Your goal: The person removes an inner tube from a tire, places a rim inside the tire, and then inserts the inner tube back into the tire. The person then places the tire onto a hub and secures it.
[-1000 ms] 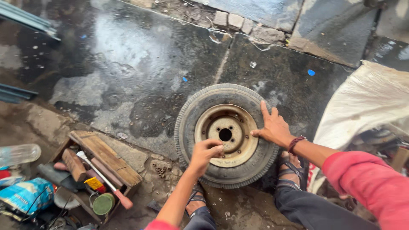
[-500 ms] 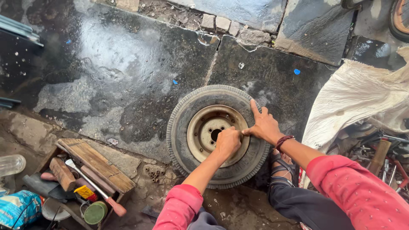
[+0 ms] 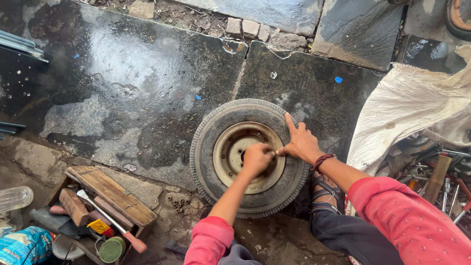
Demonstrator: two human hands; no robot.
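You work in soft, even daylight with no hard shadows; only a faint shade sits under the tyre (image 3: pixel 248 158) and your arms. The wet stone floor (image 3: pixel 122 83) throws a broad pale glare at upper left, washing out its surface there. The white sack (image 3: pixel 407 108) is bright, nearly blown out. Your left hand (image 3: pixel 256 159) is slightly smeared by motion; your right hand (image 3: pixel 300 143) is sharper. The wide lens bends lines near the edges, and the near sleeves at the bottom look soft.

I have one view only, from the head camera. It looks steeply down, near, onto the floor (image 3: pixel 122 98), with the wheel (image 3: pixel 248 157) just right of centre and both sleeves entering from below.
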